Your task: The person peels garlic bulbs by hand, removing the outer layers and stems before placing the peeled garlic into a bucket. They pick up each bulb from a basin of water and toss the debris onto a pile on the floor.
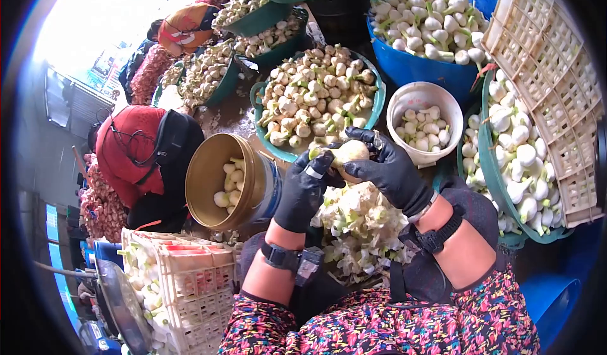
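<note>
Black gloves cover both of my hands, which meet in front of me over a garlic bulb (351,152). My right hand (395,174) grips the bulb's rounded side between thumb and fingers. On the stem side, my left hand (303,187) is closed, with a pale band round one finger; whether it holds a small tool is hidden. Below them, a heap of garlic peelings and leaves (357,222) lies at my lap. Just beyond my hands stands a green basin (258,108) of unpeeled garlic.
A white bucket (393,105) and a tan bucket (197,184) hold cleaned bulbs. Plastic crates (196,279) and a blue tub (404,70) of garlic crowd both sides. At the left, a person in red (129,146) bends beside pinkish net sacks (101,203).
</note>
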The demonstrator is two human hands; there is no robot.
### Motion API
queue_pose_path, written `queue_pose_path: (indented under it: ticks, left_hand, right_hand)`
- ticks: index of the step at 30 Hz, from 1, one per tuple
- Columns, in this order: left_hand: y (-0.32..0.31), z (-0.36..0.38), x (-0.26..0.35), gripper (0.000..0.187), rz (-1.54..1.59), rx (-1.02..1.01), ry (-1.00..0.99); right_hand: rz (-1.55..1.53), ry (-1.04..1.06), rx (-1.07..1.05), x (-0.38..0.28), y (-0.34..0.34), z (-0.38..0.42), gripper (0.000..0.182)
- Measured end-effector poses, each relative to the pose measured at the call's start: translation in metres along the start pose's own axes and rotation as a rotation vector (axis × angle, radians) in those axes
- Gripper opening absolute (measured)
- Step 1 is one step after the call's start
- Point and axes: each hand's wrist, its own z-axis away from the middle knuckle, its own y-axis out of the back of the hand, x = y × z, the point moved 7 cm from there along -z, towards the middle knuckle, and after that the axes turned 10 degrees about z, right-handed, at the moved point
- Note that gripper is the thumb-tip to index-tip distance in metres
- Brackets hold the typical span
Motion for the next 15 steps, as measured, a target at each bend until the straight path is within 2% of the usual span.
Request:
queue_pose_path:
  ticks: [3,4,5,6,7,8,10,12,14,15]
  left_hand:
    - [-0.005,-0.005,0.018,0.018,-0.375,0.025,-0.166]
    - [-0.009,-0.005,0.021,0.013,-0.331,-0.013,-0.247]
    - [-0.005,-0.011,0.020,0.010,-0.541,-0.061,-0.300]
    - [-0.005,-0.014,0.020,0.012,-0.625,-0.111,-0.330]
    - [-0.005,-0.015,0.017,0.015,-0.363,-0.004,-0.142]
    - [0.006,-0.024,0.000,0.019,-0.036,0.004,0.026]
    - [-0.009,-0.026,0.014,0.022,0.020,0.017,0.036]
    - [-0.010,-0.025,0.020,0.022,0.020,0.017,0.039]
    - [-0.023,-0.021,0.035,0.024,-0.422,-0.077,-0.183]
    - [-0.027,-0.020,0.035,0.025,-0.249,-0.112,-0.116]
  right_hand:
    - [-0.030,0.028,-0.005,0.003,0.002,-0.012,0.044]
    - [0.005,0.021,0.011,0.015,0.008,-0.019,0.044]
    - [-0.066,0.005,0.023,0.029,0.012,-0.025,0.045]
    - [-0.068,-0.019,0.033,0.024,0.014,-0.025,0.043]
    - [-0.120,-0.052,0.066,0.028,0.016,-0.028,0.042]
    - [-0.159,-0.112,0.077,0.030,0.015,-0.031,0.039]
    - [-0.160,-0.243,0.055,0.012,0.012,-0.028,0.037]
    - [-0.063,-0.162,0.017,0.010,0.011,-0.032,0.038]
    - [0.298,0.168,0.092,-0.009,0.012,-0.029,0.040]
    - [0.309,0.169,0.061,-0.012,0.012,-0.027,0.044]
